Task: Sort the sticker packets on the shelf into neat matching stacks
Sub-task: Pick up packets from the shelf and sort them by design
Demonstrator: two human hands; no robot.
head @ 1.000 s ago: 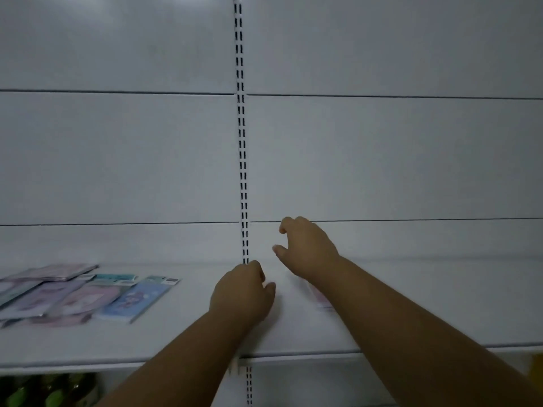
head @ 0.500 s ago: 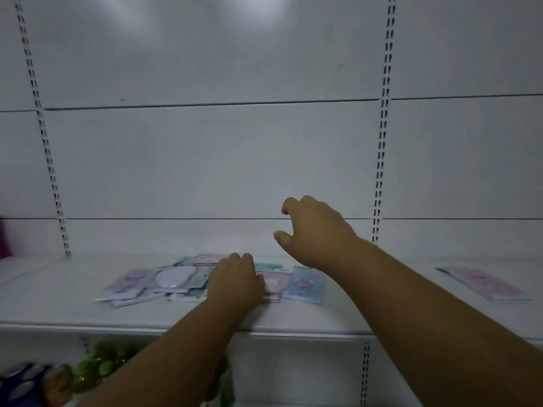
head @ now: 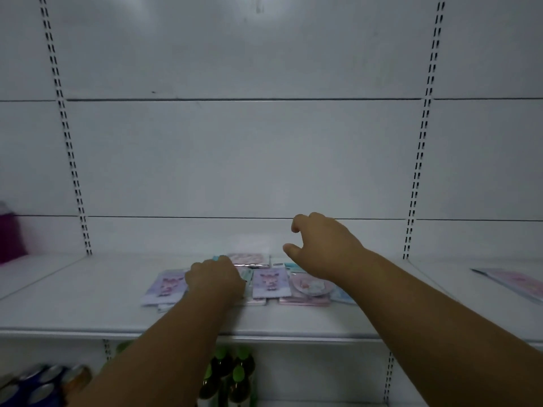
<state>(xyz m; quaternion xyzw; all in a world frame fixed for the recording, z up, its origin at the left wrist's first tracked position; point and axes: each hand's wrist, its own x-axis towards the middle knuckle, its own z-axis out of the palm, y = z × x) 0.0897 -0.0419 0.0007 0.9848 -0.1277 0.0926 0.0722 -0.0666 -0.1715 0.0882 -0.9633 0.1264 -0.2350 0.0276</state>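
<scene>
Magenta object (head: pixel 10 236) at far 9 o'clock on the white shelf (head: pixel 88 298), blurred, can't identify. Sticker packets (head: pixel 273 282) lie in a loose overlapping spread at shelf centre, roughly 6 o'clock of frame middle. Leftmost is a purple packet (head: pixel 166 286). Left hand (head: pixel 216 279) rests palm-down on the spread just right of it, fingers curled over onto the packets; cannot tell if they grip one. Behind the hand at 12 o'clock, a pink packet (head: pixel 249 258) near the back panel. Second purple packet (head: pixel 269 283) sits just right of the left hand, then a round-design pink packet (head: pixel 311 286) touching it, with blue packets tucked under the right arm. Right hand (head: pixel 326 248) hovers above the spread, clear of it, fingers wide and hooked downward, holding nothing. Separate pink packet stack (head: pixel 511 282) lies at 3 o'clock, well apart from the spread. Lower shelf at 6 o'clock: green-capped bottles (head: pixel 232 368); cans (head: pixel 38 383) at 7 o'clock.
</scene>
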